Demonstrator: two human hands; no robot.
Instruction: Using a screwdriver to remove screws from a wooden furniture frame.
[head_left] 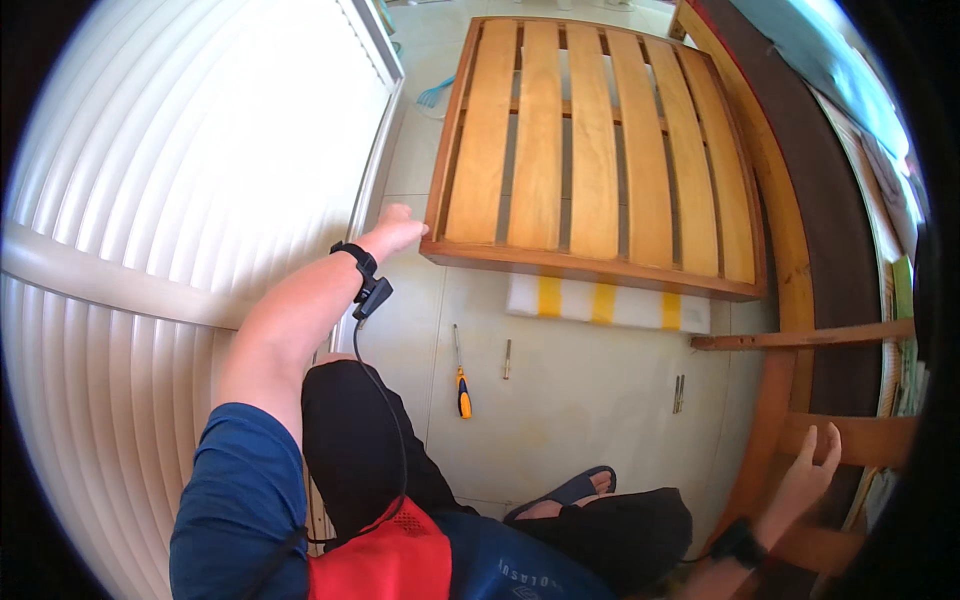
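A slatted wooden frame, with light planks set in a darker rim, lies ahead of me. My left hand is at its near left corner, fingers curled against the rim and partly hidden. Over on the right, my right hand is raised beside a wooden rail, its thumb and fingers apart with nothing in them. A screwdriver with a yellow and black handle lies on the floor between my hands. Beside it is a thin metal bolt, and farther right lie two more bolts.
Under the frame's near edge sits a white block with yellow bands. A white slatted door stands along the left. Wooden bed-like framing runs down the right, with a crossbar sticking out. A blue fork-shaped item lies beyond my left hand.
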